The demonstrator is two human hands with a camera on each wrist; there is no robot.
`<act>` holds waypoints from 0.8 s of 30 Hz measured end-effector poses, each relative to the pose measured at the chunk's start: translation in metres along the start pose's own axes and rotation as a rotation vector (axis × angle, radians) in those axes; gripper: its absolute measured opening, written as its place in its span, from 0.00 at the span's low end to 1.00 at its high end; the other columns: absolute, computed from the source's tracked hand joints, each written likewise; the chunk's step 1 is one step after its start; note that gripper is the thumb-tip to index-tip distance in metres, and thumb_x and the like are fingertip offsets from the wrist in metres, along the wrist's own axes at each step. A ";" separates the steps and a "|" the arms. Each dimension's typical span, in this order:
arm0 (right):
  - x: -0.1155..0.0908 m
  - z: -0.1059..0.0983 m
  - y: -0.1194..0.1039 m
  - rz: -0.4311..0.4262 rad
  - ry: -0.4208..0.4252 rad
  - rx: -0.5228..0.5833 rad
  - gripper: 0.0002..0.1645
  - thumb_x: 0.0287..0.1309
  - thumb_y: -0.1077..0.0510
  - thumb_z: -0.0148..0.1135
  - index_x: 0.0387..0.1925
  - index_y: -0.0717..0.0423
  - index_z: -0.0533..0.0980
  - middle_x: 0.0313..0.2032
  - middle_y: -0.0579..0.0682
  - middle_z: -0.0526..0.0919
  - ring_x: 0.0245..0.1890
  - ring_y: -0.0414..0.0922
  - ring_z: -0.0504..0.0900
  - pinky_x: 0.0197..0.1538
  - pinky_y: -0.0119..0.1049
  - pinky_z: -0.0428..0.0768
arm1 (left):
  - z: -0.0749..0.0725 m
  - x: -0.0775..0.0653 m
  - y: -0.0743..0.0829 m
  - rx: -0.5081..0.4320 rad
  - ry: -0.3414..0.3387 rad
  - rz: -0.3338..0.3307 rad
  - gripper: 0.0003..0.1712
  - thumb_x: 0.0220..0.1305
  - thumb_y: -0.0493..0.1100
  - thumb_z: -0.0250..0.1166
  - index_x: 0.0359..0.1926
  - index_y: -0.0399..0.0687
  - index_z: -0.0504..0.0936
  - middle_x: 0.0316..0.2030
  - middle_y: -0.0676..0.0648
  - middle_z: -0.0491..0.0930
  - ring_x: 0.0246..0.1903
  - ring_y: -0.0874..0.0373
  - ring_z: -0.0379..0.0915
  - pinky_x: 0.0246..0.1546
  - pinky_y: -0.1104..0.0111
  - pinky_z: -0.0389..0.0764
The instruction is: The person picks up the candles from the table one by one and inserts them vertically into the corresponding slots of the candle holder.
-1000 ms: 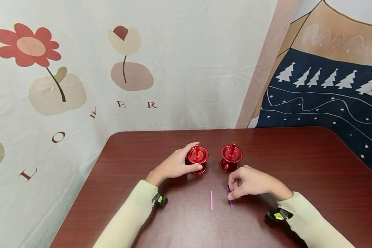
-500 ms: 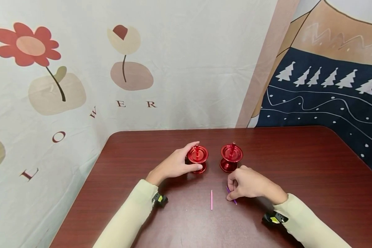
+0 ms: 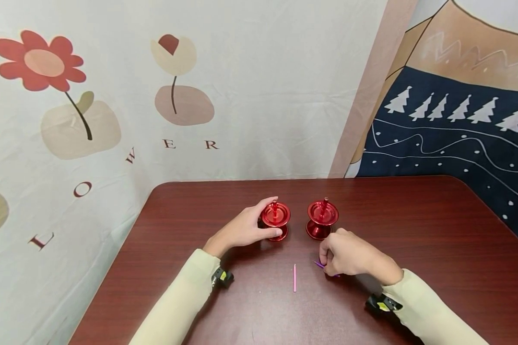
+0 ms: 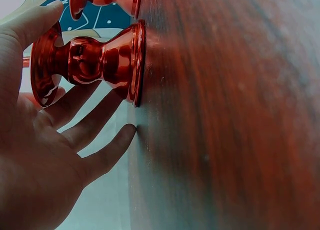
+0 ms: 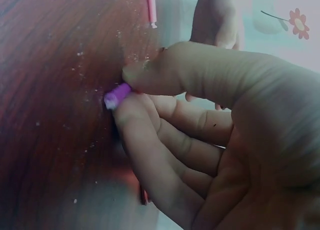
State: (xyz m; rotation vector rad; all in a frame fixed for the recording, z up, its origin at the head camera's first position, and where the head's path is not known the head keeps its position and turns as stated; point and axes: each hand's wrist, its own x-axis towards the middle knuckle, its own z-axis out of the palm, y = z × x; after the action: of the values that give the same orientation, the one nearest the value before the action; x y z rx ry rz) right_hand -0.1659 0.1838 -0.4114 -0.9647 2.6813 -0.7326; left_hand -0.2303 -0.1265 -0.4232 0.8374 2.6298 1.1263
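Observation:
My left hand (image 3: 245,229) holds a shiny red candle holder (image 3: 276,216) upright on the table, thumb in front and fingers reaching round behind its rim. In the left wrist view this holder (image 4: 120,58) shows its flared foot and narrow waist. A matching second holder (image 3: 323,214) stands to its right, a short post rising from its dish. In front of that one, my right hand (image 3: 356,254) pinches a thin purple candle (image 3: 319,264) between thumb and fingertips, low over the tabletop. The right wrist view shows only one end of the purple candle (image 5: 119,95); the fingers hide the rest.
A thin pink candle (image 3: 295,279) lies on the dark red-brown table (image 3: 198,306) between the two hands, nearer the front. Behind the table hangs a pale cloth (image 3: 263,96) printed with flowers, beside a navy one (image 3: 440,129) with white trees.
The purple candle has turned in my right fingers, its near end swinging right, so it lies more sideways. The left hand and both holders have stayed put.

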 end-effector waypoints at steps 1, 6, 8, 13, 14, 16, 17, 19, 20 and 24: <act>0.000 0.000 -0.001 -0.002 0.008 -0.017 0.18 0.41 0.67 0.78 0.20 0.40 0.80 0.14 0.27 0.72 0.17 0.30 0.71 0.23 0.31 0.72 | 0.000 0.000 0.000 -0.001 0.000 0.000 0.54 0.68 0.57 0.76 0.85 0.45 0.62 0.66 0.43 0.83 0.66 0.50 0.79 0.70 0.50 0.77; 0.001 0.003 0.000 -0.006 0.037 -0.066 0.17 0.39 0.66 0.76 0.19 0.40 0.78 0.14 0.28 0.70 0.17 0.31 0.68 0.22 0.31 0.69 | 0.000 0.000 -0.001 -0.001 0.001 -0.002 0.54 0.68 0.57 0.76 0.85 0.46 0.62 0.66 0.43 0.83 0.65 0.50 0.80 0.70 0.50 0.77; 0.001 0.003 0.002 0.002 0.041 -0.057 0.17 0.40 0.66 0.76 0.20 0.40 0.78 0.15 0.29 0.71 0.18 0.31 0.69 0.23 0.31 0.70 | 0.000 0.001 -0.001 -0.002 0.000 -0.004 0.54 0.68 0.58 0.76 0.85 0.46 0.62 0.65 0.43 0.83 0.65 0.50 0.80 0.69 0.51 0.78; 0.003 0.004 0.008 -0.009 0.063 -0.005 0.17 0.42 0.66 0.74 0.22 0.40 0.79 0.17 0.31 0.72 0.19 0.31 0.70 0.25 0.31 0.71 | 0.001 0.001 0.000 -0.013 -0.005 -0.005 0.54 0.68 0.58 0.76 0.86 0.47 0.62 0.65 0.43 0.83 0.65 0.50 0.80 0.69 0.50 0.78; 0.003 0.004 0.009 -0.021 0.071 0.006 0.16 0.43 0.66 0.74 0.22 0.40 0.79 0.18 0.30 0.72 0.20 0.30 0.70 0.25 0.31 0.71 | 0.001 0.001 0.000 -0.015 -0.005 -0.005 0.54 0.68 0.58 0.76 0.86 0.47 0.62 0.65 0.43 0.83 0.65 0.50 0.80 0.69 0.50 0.78; 0.004 0.004 0.011 -0.051 0.090 0.027 0.16 0.44 0.66 0.73 0.23 0.40 0.79 0.19 0.30 0.72 0.21 0.30 0.70 0.26 0.30 0.71 | 0.001 0.001 0.000 -0.021 -0.003 -0.007 0.54 0.68 0.59 0.76 0.86 0.48 0.62 0.65 0.44 0.83 0.65 0.51 0.80 0.69 0.50 0.78; 0.005 0.005 0.011 -0.063 0.096 0.040 0.16 0.44 0.67 0.73 0.24 0.40 0.79 0.19 0.30 0.72 0.21 0.30 0.71 0.26 0.30 0.71 | 0.000 0.001 -0.001 -0.024 0.000 -0.009 0.54 0.68 0.59 0.76 0.86 0.48 0.62 0.65 0.44 0.84 0.65 0.51 0.80 0.69 0.51 0.78; 0.006 0.005 0.012 -0.085 0.102 0.069 0.16 0.46 0.67 0.73 0.25 0.41 0.80 0.20 0.30 0.73 0.22 0.31 0.72 0.27 0.30 0.72 | 0.000 0.000 -0.002 -0.033 0.006 -0.015 0.53 0.68 0.59 0.77 0.85 0.49 0.63 0.64 0.45 0.84 0.65 0.51 0.80 0.69 0.51 0.77; 0.006 0.005 0.012 -0.094 0.104 0.086 0.16 0.47 0.68 0.73 0.26 0.42 0.81 0.21 0.31 0.74 0.23 0.31 0.73 0.27 0.31 0.73 | -0.001 0.000 -0.003 -0.042 0.010 -0.016 0.52 0.68 0.59 0.77 0.85 0.50 0.64 0.64 0.46 0.84 0.65 0.52 0.80 0.69 0.51 0.77; 0.008 0.006 0.014 -0.104 0.107 0.143 0.15 0.50 0.69 0.74 0.30 0.44 0.83 0.24 0.32 0.78 0.25 0.33 0.77 0.30 0.32 0.78 | -0.002 -0.001 -0.006 -0.083 0.018 -0.022 0.49 0.69 0.57 0.77 0.83 0.52 0.66 0.62 0.48 0.85 0.64 0.53 0.80 0.68 0.51 0.78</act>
State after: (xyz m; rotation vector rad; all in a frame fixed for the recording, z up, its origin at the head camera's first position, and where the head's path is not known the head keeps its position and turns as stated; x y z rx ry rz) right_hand -0.1775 0.1854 -0.4242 -1.0626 2.6399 -1.0104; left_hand -0.2326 -0.1314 -0.4257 0.7845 2.5796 1.2333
